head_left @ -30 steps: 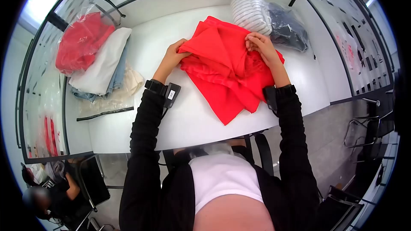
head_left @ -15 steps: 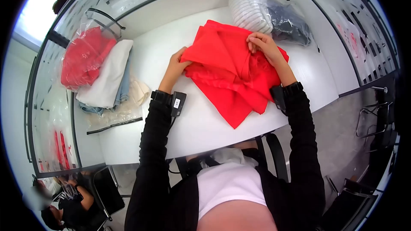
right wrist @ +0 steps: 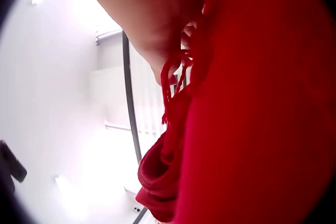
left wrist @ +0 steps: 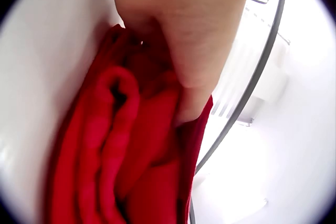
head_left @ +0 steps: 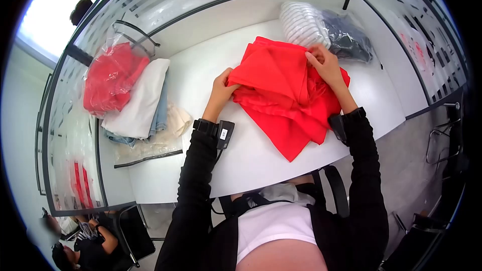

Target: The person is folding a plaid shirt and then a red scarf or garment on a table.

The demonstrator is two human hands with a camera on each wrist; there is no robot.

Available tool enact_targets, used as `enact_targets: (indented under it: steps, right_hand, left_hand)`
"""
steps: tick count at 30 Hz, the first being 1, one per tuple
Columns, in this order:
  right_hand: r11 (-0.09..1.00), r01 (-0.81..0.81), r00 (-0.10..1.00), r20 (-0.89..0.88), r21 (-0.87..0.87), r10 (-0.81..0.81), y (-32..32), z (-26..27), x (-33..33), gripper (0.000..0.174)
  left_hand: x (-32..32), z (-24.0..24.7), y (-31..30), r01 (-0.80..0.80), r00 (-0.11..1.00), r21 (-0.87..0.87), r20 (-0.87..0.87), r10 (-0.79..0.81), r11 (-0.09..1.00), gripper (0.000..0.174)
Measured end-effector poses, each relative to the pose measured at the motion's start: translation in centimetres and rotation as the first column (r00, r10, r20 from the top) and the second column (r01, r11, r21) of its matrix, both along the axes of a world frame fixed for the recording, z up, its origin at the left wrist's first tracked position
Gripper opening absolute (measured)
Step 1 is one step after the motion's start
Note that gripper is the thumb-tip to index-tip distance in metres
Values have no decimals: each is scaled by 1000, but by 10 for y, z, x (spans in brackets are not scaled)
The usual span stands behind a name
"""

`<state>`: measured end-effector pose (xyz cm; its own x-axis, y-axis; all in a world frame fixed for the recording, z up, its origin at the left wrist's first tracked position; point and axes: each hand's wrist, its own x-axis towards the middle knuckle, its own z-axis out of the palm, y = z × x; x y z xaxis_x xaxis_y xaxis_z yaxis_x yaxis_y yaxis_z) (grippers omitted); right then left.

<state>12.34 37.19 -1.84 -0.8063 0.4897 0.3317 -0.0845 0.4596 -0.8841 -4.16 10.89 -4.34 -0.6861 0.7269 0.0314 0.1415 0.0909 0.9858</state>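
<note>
A bunched red garment lies on the white table, one corner pointing toward the person. My left hand grips its left edge, thumb on the near side; in the left wrist view, thick folds of the red cloth hang below that hand. At the garment's upper right edge, my right hand has its thumb and bent fingers at the cloth, the fingertips blurred. Thin red cords hang in a loop by the thumb of the right hand in the right wrist view.
Bagged clothes stand at the left: a red one, a white folded one and blue denim. At the back right are a striped bundle and a dark one in clear plastic. Glass partitions border the table. A person sits lower left.
The head view has shifted, so the whole scene sits further right and lower. The right fingers have moved slightly at the cloth's edge. The left hand keeps its grip.
</note>
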Motion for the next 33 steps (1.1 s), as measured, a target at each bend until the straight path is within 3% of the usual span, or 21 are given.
enact_targets:
  steps: [1, 2, 3, 7, 9, 10, 13, 14, 15, 16, 17, 18, 19, 20, 23, 25, 27, 29, 30, 33]
  right_hand:
    - [989, 109, 993, -61, 96, -103, -5, 7, 0, 28]
    - [999, 46, 991, 122, 27, -48, -11, 22, 4, 45]
    - [993, -78, 992, 105, 84, 69, -18, 29, 6, 53]
    - [820, -474, 879, 120, 322, 461, -55, 35, 2, 89]
    - [784, -445, 889, 318, 432, 329, -81, 47, 9, 97]
    - [818, -411, 899, 327, 403, 291, -86, 45, 6, 91]
    - [868, -478, 861, 265, 136, 433, -63, 29, -5, 78]
    - [887, -457, 874, 221, 69, 433, -56, 34, -2, 67]
    - [881, -457, 890, 62, 122, 452, -45, 32, -2, 64]
    - [938, -342, 939, -72, -65, 337, -37, 28, 1, 62]
    - [984, -111, 966, -246, -136, 76, -31, 34, 2, 60]
    - [886, 93, 935, -265, -454, -234, -21, 46, 5, 57]
    - [790, 107, 887, -301, -604, -350, 6, 49, 6, 55]
    - [741, -147, 751, -562, -655, -348, -2, 76, 16, 67]
    - [815, -169, 743, -615, -554, -264, 56, 57, 31, 49]
    - [742, -34, 939, -275, -670, -206, 59, 46, 40, 40]
    - [759, -149, 985, -162, -633, 58, 49, 44, 43, 36]
    - [857, -238, 958, 37, -458, 285, 33, 49, 38, 39]
    - [881, -298, 915, 153, -368, 373, 25, 52, 35, 41]
    - [900, -432, 837, 349, -54, 422, -3, 51, 38, 53]
  left_hand:
    - [0, 1, 1, -3, 999, 46, 37, 2, 999, 8]
    - [0, 6, 1, -6, 997, 90, 75, 0, 996, 8]
    - [2, 12, 3, -9, 994, 135, 113, -6, 991, 7]
    - [18, 38, 10, 5, 991, 2, -132, -5, 1000, 13]
    - [30, 44, 13, 73, 956, -34, -283, -80, 997, 25]
    - [41, 53, 14, 121, 932, -35, -340, -126, 992, 29]
    - [63, 76, 11, 250, 854, -164, -427, -297, 954, 47]
    - [64, 77, 10, 270, 839, -165, -442, -316, 949, 49]
    - [64, 78, 9, 290, 822, -169, -460, -336, 942, 51]
    - [63, 76, 8, 260, 847, -59, -465, -257, 964, 50]
    - [59, 77, 8, 278, 869, -8, -423, -255, 960, 48]
    - [53, 79, 9, 294, 889, 43, -379, -257, 955, 45]
    - [48, 80, 8, 305, 907, 96, -332, -258, 948, 43]
    - [47, 80, 6, 288, 909, 61, -331, -253, 956, 38]
    - [45, 72, 3, 265, 844, -139, -445, -299, 954, 43]
    - [43, 57, 3, 174, 815, -281, -497, -298, 944, 50]
    - [42, 43, 6, 70, 747, -380, -592, -301, 922, 57]
    - [44, 33, 6, -45, 634, -428, -710, -305, 903, 64]
    - [43, 33, 5, 34, 663, -436, -664, -347, 899, 71]
    - [53, 37, 3, 50, 557, -497, -706, -437, 866, 76]
